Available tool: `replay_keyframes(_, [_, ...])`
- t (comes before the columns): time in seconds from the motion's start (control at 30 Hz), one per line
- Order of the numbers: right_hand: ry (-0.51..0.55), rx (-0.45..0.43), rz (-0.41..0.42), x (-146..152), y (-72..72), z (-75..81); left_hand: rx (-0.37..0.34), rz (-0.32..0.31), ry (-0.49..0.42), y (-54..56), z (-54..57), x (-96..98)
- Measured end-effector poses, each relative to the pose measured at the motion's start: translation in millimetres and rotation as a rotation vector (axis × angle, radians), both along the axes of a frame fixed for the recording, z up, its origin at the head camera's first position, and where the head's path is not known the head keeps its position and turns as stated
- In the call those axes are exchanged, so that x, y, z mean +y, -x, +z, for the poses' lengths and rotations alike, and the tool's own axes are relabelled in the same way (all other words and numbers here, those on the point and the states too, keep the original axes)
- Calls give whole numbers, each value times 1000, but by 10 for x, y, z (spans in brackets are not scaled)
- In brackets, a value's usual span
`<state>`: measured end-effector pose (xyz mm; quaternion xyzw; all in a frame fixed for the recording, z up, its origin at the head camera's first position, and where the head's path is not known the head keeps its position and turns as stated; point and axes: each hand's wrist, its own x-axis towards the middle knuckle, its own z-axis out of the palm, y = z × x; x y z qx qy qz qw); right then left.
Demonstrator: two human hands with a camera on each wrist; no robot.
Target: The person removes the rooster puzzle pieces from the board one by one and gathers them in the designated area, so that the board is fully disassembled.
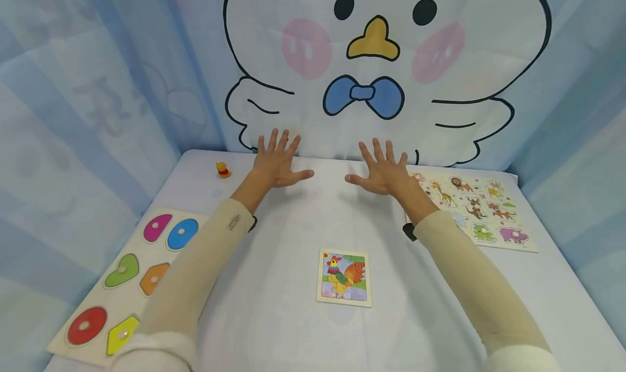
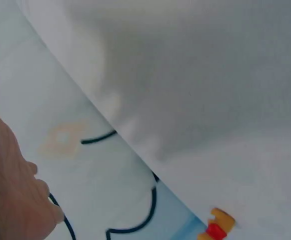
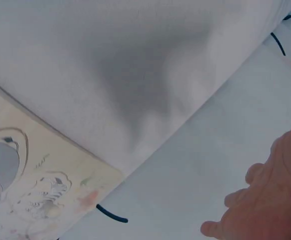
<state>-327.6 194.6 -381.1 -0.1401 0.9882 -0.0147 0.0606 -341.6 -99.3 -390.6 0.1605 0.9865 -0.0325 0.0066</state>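
Both hands reach out over the far part of the white table, fingers spread and holding nothing. The left hand [image 1: 277, 164] has its thumb pointing inward; a small yellow bear figure in red [image 1: 223, 170] stands to its left, and that figure [image 2: 218, 225] shows at the bottom of the left wrist view. My right hand [image 1: 385, 172] is beside the upper left corner of an animal puzzle board [image 1: 494, 244], and its forearm overlaps part of that board. Shadows of the hands fall on the cloth below them. Nearer the front lies a square rooster puzzle [image 1: 344, 278], flat between the forearms.
A shape puzzle board [image 1: 142, 252] with knobbed coloured pieces lies along the left side, partly hidden by the left sleeve. Behind the table hangs a curtain [image 1: 362, 133] with a printed bird; blue curtains [image 1: 88, 144] close off the sides.
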Motion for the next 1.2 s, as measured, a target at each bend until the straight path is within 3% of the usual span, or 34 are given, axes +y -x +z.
replay_keyframes(0.07, [36, 4, 32, -13, -72, -19, 3, -29, -7, -105, -12, 42])
replay_keyframes(0.17, [175, -10, 114, -32, -239, -25, -12, -111, -22, -411, -10, 121])
replay_keyframes(0.3, [430, -89, 252, -62, -516, -79, -36, -252, -82, -1008, 9, 220])
replay_keyframes(0.4, [557, -152, 364, -98, -718, -163, -43, -398, -137, -1467, -9, 316])
replay_keyframes(0.53, [600, -223, 490, -199, -968, -271, -65, -617, -161, -1974, -113, 464])
replay_keyframes(0.63, [570, -293, 545, -316, -1113, -334, -83, -704, -129, -2219, -231, 540])
replay_keyframes(0.7, [531, -321, 566, -401, -1187, -374, -97, -708, -89, -2323, -308, 560])
replay_keyframes(0.8, [478, -328, 560, -449, -1255, -401, -111, -698, -49, -2390, -380, 588])
replay_keyframes(1.2, [461, -344, 571, -446, -1241, -463, -86, -675, 42, -2431, -410, 600])
